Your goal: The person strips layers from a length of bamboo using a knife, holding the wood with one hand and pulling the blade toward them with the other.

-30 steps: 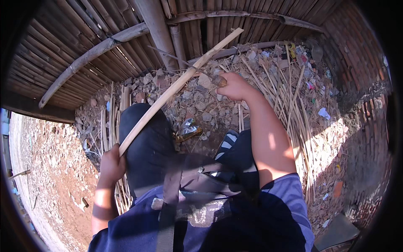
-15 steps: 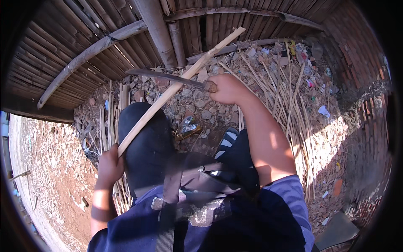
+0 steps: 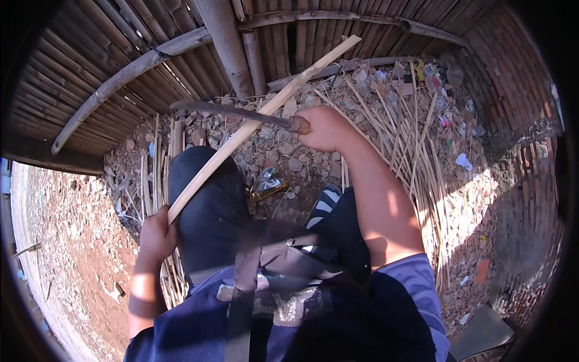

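Observation:
My left hand (image 3: 158, 235) is closed around the near end of a long pale bamboo strip (image 3: 212, 164). The strip slants up and to the right, passing over my dark-clad left knee (image 3: 199, 223). Its far end reaches toward the bamboo wall. My right hand (image 3: 322, 128) grips the wooden handle of a machete (image 3: 220, 108). The long dark blade points left and crosses the strip near its middle; whether the edge bites into the wood cannot be made out.
Thin bamboo strips (image 3: 427, 181) lie in a long pile on the right, with more strips (image 3: 158, 163) at the left. A bamboo wall (image 3: 78, 90) rises ahead, and a brick wall (image 3: 522, 151) stands at right. Rubble and a shiny wrapper (image 3: 266, 184) cover the ground.
The strip's far end has shifted slightly up and to the right. My right hand and the machete have moved a little to the left. My left hand keeps its hold.

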Tool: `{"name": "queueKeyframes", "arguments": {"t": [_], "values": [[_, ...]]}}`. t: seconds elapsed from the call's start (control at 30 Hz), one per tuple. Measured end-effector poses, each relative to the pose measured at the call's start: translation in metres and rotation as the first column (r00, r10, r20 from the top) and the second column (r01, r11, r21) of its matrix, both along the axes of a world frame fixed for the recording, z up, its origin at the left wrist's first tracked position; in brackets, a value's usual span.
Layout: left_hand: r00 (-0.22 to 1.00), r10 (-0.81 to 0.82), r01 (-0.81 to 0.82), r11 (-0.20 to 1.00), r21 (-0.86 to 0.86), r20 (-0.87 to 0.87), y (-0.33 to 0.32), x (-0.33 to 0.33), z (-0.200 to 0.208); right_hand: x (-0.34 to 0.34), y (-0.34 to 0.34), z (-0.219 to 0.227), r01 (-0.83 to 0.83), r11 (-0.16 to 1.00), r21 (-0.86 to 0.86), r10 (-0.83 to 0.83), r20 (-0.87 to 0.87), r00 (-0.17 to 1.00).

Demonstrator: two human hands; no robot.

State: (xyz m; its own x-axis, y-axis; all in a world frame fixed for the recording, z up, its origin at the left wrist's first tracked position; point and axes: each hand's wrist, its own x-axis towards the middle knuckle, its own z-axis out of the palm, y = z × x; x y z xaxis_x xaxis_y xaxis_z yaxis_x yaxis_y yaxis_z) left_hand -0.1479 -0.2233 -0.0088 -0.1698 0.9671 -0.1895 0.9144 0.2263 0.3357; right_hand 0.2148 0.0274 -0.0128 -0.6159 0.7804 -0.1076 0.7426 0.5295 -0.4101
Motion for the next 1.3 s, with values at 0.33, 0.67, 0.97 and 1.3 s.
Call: {"name": "queueKeyframes", "arguments": {"t": [0.33, 0.67, 0.97, 1.3], "values": [[0.992, -0.006, 0.000, 0.999, -0.051, -0.125, 0.001, 0.006, 0.010, 0.008, 0.014, -0.003, 0.323, 0.922, -0.211, -0.348, -0.092, 0.933], [0.995, -0.031, 0.034, 0.999, 0.028, -0.099, 0.006, 0.002, 0.006, 0.052, 0.049, -0.035, 0.398, 0.862, -0.314, -0.455, -0.134, 0.880], [0.998, -0.008, 0.008, 1.000, 0.007, -0.062, 0.006, 0.007, -0.001, 0.024, 0.021, -0.001, 0.350, 0.933, -0.089, -0.360, -0.147, 0.921], [0.977, -0.030, 0.039, 0.998, 0.039, -0.213, 0.007, -0.001, 0.002, 0.051, 0.043, -0.034, 0.440, 0.874, -0.208, -0.466, -0.096, 0.880]]}}
